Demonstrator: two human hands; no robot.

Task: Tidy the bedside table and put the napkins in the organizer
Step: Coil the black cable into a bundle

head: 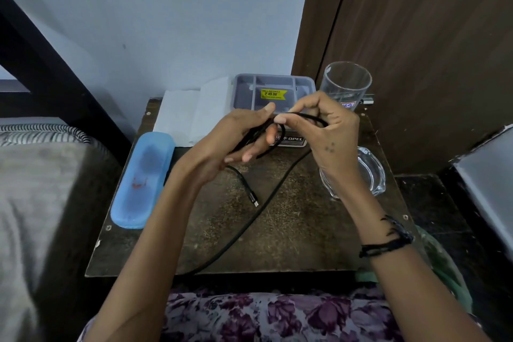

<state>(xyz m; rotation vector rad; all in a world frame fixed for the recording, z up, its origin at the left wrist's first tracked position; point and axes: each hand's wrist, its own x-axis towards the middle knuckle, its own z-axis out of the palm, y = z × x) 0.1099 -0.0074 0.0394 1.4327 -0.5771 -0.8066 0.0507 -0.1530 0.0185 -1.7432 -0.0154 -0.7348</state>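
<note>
Both hands hold a black charging cable point(266, 197) above the middle of the brown bedside table point(291, 236). My left hand point(236, 141) has loops of it across the fingers. My right hand point(324, 130) pinches a loop between thumb and fingers. The cable's plug end hangs below the left hand and the long end trails off the table's front edge. A grey compartmented organizer point(247, 89) with a yellow price sticker stands at the back. White napkins point(188, 114) lie left of it.
A blue oblong case point(143, 180) lies along the table's left edge. A clear drinking glass point(347, 83) stands at the back right, a glass dish point(372, 172) sits below my right hand. A bed point(36, 191) is on the left, a brown door point(430, 50) on the right.
</note>
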